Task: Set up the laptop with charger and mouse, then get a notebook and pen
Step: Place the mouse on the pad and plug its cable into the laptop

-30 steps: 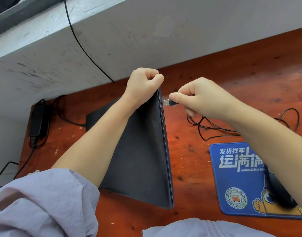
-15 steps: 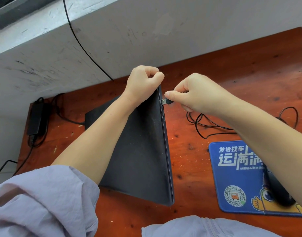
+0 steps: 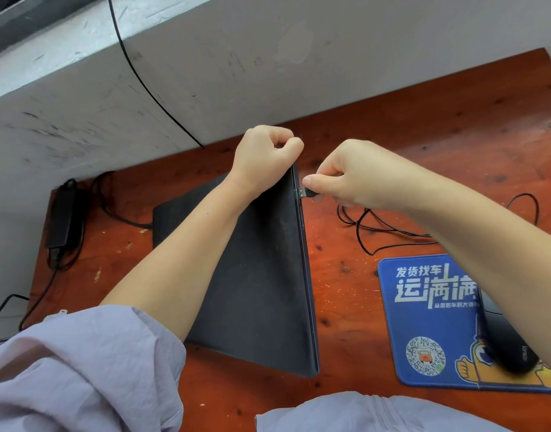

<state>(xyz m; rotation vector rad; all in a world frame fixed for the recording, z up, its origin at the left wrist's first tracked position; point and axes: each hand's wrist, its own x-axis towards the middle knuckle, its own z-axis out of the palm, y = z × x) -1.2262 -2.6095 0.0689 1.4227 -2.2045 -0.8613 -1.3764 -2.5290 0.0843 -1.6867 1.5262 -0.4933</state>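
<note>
Head view: at frame centre, left hand [image 3: 266, 157] is gripping the tilted laptop's [image 3: 261, 275] edge, right hand [image 3: 355, 174] fingers pinching the USB plug [image 3: 303, 192] against its side.

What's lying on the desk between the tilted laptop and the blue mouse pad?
In the head view, only bare desk separates the laptop from the mouse pad; the mouse cable loops farther back.

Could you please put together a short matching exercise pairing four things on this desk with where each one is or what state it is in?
Things:
1. laptop
2. USB plug
3. mouse
4. power adapter

States:
A. lying at the desk's far left edge
B. pinched in the right hand
C. tilted up on edge by the left hand
D. resting on the blue mouse pad

Pairs: 1-C, 2-B, 3-D, 4-A
</note>
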